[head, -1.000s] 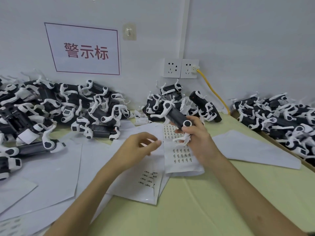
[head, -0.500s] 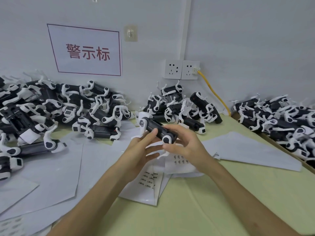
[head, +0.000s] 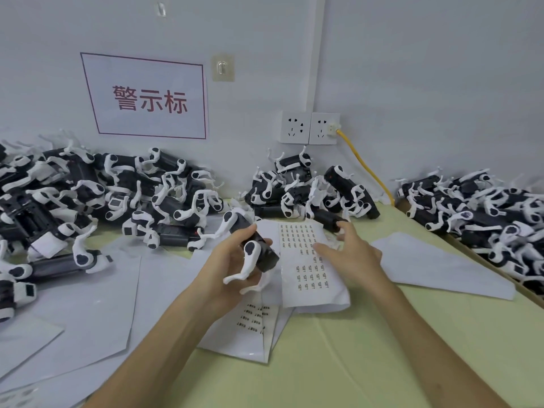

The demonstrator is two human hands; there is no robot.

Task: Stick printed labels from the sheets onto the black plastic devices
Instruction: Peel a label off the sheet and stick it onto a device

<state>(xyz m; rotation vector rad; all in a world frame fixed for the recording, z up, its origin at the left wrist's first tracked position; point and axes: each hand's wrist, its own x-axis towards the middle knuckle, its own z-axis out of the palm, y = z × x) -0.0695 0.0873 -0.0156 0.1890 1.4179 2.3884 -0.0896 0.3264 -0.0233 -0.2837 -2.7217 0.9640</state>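
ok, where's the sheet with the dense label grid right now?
Head view, table centre: the label sheet lies under the right hand, just right of the black device held in the left hand.

The device (head: 270, 257) has passed from the right hand (head: 350, 257) to the left hand (head: 229, 262), which now grips it alone and has carried it left. The right hand has let go and moved over the label sheet (head: 306, 293), fingers spread.
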